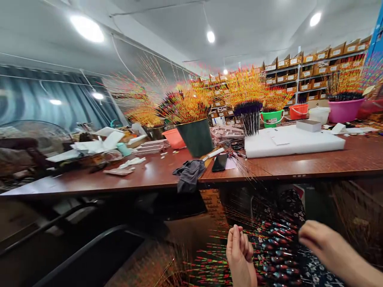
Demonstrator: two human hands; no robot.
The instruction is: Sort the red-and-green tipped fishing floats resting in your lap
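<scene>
Below the table edge, my left hand (239,252) has its fingers pressed together at a bundle of thin fishing floats (277,248). The floats have dark red bodies and striped red, yellow and green stems. They lie sideways across my lap over a dark flowered cloth (295,205). My right hand (323,241) comes in from the lower right, just right of the float bodies. It is smeared by motion, so its fingers are unclear.
A long brown table (299,165) stands ahead with a dark green bucket (195,137) of upright floats, a white foam slab (295,143), a black phone (220,162) and a grey rag (189,174). More buckets and shelves of boxes stand behind. A black chair (89,251) is lower left.
</scene>
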